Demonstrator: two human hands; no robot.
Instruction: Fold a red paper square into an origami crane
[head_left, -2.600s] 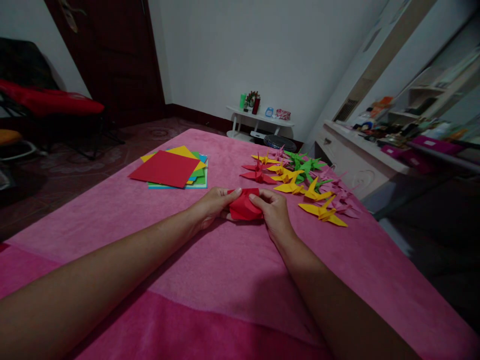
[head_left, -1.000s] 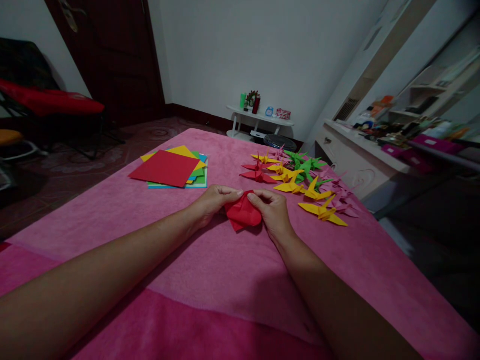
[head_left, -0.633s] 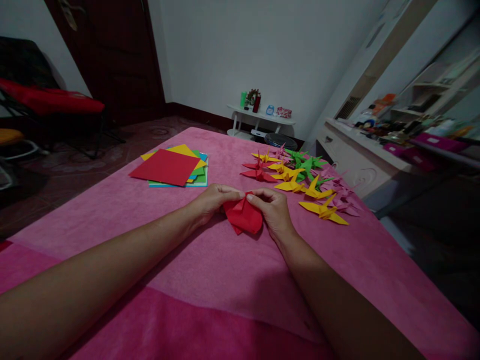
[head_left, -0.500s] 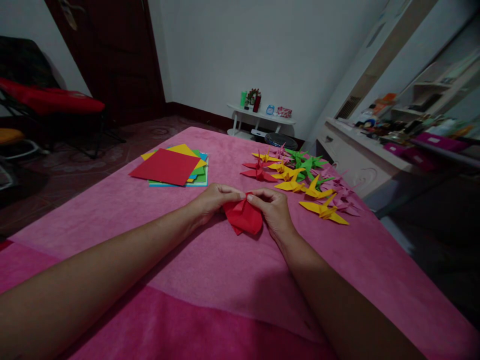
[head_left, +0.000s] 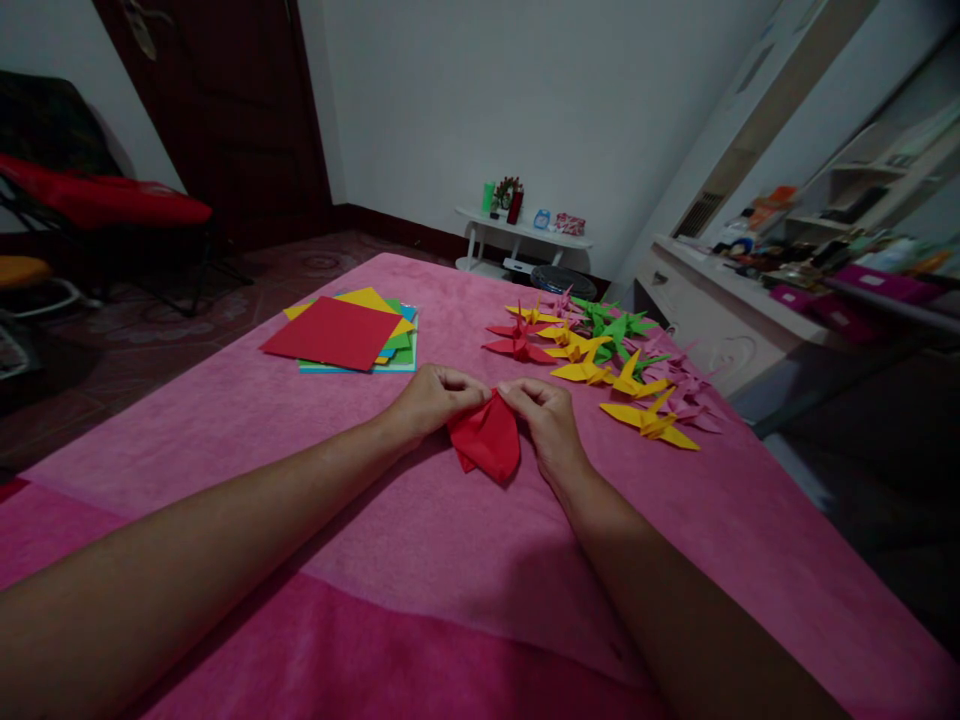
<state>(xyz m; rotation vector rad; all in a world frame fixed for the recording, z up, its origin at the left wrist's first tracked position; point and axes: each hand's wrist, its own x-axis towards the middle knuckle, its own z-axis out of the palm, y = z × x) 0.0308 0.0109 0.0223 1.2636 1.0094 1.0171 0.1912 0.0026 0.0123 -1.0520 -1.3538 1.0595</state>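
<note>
A partly folded red origami paper [head_left: 489,437] hangs between my hands just above the pink cloth, its lower flap bulging toward me and ending in a rounded point. My left hand [head_left: 441,398] pinches its upper left edge between thumb and fingers. At the top right corner, my right hand [head_left: 546,415] grips it the same way, thumb on the near side. Both sets of fingertips almost meet at the top. The far side of the paper is hidden from me.
Square coloured sheets [head_left: 334,333] lie stacked at the left, red on top. Folded paper cranes [head_left: 585,365] in red, yellow, green and pink spread over the right side of the pink-covered surface [head_left: 405,560]. Beyond stand a small white table [head_left: 525,228] and a cluttered dresser [head_left: 720,300].
The red paper's front flap has opened downward into a longer, more pointed shape. My hands keep their pinch and have barely shifted.
</note>
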